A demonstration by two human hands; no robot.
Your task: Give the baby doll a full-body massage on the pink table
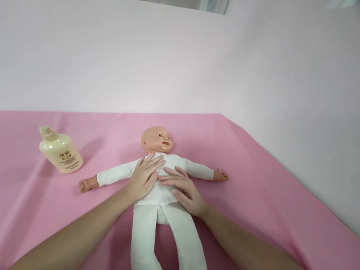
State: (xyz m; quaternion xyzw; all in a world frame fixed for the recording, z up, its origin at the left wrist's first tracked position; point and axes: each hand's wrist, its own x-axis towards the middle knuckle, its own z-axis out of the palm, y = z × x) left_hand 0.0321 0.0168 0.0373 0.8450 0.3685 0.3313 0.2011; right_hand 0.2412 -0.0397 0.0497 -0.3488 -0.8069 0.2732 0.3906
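Baby doll (158, 194), lying on its back on a pink-covered worktop (250, 196), arms spread wide and legs stretched toward the viewer. Its head (156, 139) is bald and moulded, the face turned to the right of the view. A person's two bare hands rest on its chest. The left hand (144, 176) lies flat across the upper chest, fingers extended; the right hand (183, 188) lies just beside it, lower, with fingers spread and a little bent. Neither is clenched or gripping — both are open against the white fabric, though how hard they press cannot be told.

The cloth torso and limbs look stuffed, so they should feel soft, bend easily and give under the palms; the head looks like hard, smooth plastic or vinyl. The doll is probably fairly light, but floppy. A secure hold would go under the trunk — one palm there, the other behind the head and neck — rather than by a limp arm.

To the left, apart from the doll, a glossy cream pump bottle (61, 152) stands upright. Its label (66, 158) shows a small yellow-and-dark emblem above several lines of dark print, too small and blurred to read; no brand is legible.
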